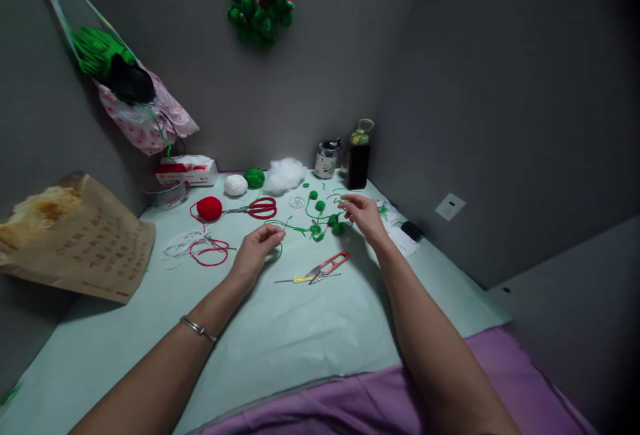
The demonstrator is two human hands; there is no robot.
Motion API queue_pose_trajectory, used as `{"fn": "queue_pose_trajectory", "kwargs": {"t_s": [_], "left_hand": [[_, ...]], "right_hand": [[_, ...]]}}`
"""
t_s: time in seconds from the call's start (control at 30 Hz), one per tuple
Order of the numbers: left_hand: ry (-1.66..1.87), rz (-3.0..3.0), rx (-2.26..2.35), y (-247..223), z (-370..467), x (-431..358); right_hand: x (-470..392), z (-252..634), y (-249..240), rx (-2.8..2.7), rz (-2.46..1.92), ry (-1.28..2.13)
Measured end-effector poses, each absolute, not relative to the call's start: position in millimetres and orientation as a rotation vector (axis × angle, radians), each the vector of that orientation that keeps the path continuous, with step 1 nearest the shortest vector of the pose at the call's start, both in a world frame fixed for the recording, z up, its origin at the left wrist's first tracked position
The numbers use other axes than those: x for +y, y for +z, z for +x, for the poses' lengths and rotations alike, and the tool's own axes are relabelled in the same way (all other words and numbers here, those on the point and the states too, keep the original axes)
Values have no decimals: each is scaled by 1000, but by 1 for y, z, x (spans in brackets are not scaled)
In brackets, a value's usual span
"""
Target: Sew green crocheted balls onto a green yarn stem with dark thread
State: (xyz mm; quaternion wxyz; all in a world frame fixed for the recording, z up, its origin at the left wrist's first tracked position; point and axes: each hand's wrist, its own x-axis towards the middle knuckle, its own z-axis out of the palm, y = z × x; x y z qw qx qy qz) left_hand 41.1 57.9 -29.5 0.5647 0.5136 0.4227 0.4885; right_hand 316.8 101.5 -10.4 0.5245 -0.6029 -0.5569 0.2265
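Observation:
My left hand (256,248) pinches a thin strand of green yarn (281,248) between thumb and forefinger, just above the tabletop. My right hand (364,216) is bent over the right end of the green crochet pieces, its thumb and fingertips closed at a thin green strand. Between the hands lie small green crocheted balls (320,206) joined by cords, and a knotted green cluster (316,229). Nearer to me are orange-handled thread snips (333,263) and a yellow-handled crochet hook (303,279), touching each other.
Red-handled scissors (263,208) lie beside a red yarn ball (209,208). White yarn (235,185), green yarn (254,177), stuffing (285,175), a tin (326,160) and a dark bottle (358,161) stand along the wall. A paper bag (110,241) with bread is at left.

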Motion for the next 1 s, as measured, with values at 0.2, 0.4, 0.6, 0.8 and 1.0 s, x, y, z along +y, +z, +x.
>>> {"fn": "queue_pose_trajectory", "kwargs": {"t_s": [0.2,0.4,0.6,0.8,1.0], "left_hand": [[957,1407,920,-24,55,41],[812,1675,920,-26,64,29],[864,1892,1058,-32,56,35],[822,2015,1108,-33,55,33],[809,2085,1150,-33,55,33]], "right_hand": [[100,324,-13,-1409,-1608,363],[90,328,1,-1437,-1912,123],[68,386,13,-1232,-2333,-85],[63,424,-3,-1095,-2549,116],[64,422,0,-1039,-2344,127]]}}
